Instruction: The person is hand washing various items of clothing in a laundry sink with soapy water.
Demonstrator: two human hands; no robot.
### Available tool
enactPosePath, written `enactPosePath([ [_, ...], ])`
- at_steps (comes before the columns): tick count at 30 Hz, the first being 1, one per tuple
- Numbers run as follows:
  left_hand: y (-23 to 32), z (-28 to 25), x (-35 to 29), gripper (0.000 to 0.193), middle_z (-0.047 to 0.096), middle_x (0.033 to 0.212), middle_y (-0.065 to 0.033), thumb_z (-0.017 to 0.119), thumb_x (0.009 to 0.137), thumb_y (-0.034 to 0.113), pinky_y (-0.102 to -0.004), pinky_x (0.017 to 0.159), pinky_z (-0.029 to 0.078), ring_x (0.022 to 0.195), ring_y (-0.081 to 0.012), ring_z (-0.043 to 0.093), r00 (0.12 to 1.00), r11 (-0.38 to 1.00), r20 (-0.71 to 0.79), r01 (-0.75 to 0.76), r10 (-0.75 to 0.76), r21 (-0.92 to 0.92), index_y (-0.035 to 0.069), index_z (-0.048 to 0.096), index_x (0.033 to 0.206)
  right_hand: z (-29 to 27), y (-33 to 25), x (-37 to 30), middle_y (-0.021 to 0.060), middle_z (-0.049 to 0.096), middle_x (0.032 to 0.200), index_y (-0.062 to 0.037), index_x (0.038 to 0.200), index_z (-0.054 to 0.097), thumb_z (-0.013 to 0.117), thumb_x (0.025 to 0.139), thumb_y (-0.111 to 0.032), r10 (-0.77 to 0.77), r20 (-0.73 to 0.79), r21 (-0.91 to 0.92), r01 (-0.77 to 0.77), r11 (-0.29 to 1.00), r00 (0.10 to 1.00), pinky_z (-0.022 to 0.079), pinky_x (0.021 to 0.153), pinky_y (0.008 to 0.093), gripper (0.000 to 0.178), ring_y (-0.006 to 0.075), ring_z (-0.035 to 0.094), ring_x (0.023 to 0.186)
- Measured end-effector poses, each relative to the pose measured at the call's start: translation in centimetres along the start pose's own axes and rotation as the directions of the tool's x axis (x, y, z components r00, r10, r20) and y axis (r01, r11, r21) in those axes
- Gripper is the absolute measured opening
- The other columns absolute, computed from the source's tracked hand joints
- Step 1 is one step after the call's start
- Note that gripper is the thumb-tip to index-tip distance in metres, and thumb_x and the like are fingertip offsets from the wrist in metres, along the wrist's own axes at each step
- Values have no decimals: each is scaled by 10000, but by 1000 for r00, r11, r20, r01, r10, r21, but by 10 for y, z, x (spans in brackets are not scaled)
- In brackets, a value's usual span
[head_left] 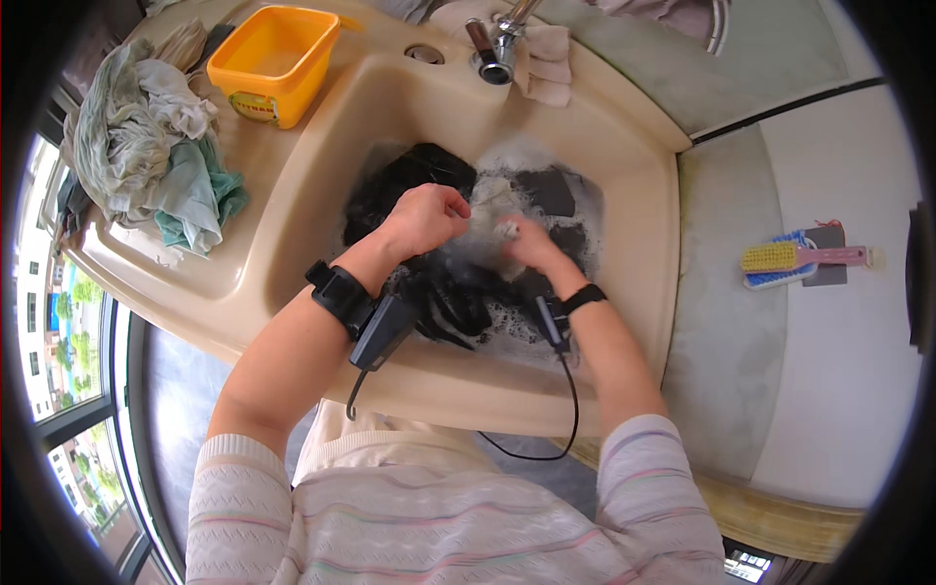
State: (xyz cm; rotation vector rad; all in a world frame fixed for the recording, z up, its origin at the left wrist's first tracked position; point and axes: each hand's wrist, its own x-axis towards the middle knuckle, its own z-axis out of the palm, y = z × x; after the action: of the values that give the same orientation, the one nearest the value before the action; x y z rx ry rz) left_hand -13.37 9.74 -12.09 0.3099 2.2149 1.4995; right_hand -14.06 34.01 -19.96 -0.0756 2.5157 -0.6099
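A pale, wet cloth point(493, 203) lies between my hands in the soapy water of a beige sink basin point(639, 244). My left hand point(427, 219) is closed at the cloth's left side, fingers curled, partly hiding its grip. Bent fingers of my right hand point(531, 244) pinch the cloth from the other side; the edges there are blurred. Dark wet clothes point(429, 166) soak around both hands, some under the left wrist and some spread toward the front of the basin. Foam floats between them.
Crumpled pale and green clothes point(146, 136) are heaped on the left ledge, beside a yellow bucket point(283, 58). A metal faucet point(499, 58) overhangs the basin's back, with a beige rag point(548, 63) beside it. Brushes point(795, 257) sit at right. A black cable point(575, 409) loops below my right wrist.
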Motion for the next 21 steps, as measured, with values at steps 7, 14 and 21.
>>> enactPosePath([
  [7,9,36,6,644,583,1068,-112,775,591,311,-313,823,438,965,-229,563,872,873,-124,-448,474,191,33,531,1118,-126,-127,-88,58,581,973,-7,1141,499,624,719,-22,-418,-258,728,459,509,871,474,777,282,440,144,570,872],
  [14,18,24,3,224,580,901,-64,579,808,132,-346,835,439,894,-207,559,995,559,92,57,34,-827,24,547,1002,-57,-111,-31,78,463,1185,-73,1363,188,601,803,-415,-252,-255,872,335,358,934,391,895,361,776,203,442,1097],
  [21,-7,9,19,134,571,827,-190,508,830,139,-456,860,414,869,-365,535,971,31,225,228,-83,-973,20,498,770,14,-69,-39,53,568,923,-37,1051,548,709,667,-283,-273,204,370,184,910,940,412,791,263,484,148,523,896],
])
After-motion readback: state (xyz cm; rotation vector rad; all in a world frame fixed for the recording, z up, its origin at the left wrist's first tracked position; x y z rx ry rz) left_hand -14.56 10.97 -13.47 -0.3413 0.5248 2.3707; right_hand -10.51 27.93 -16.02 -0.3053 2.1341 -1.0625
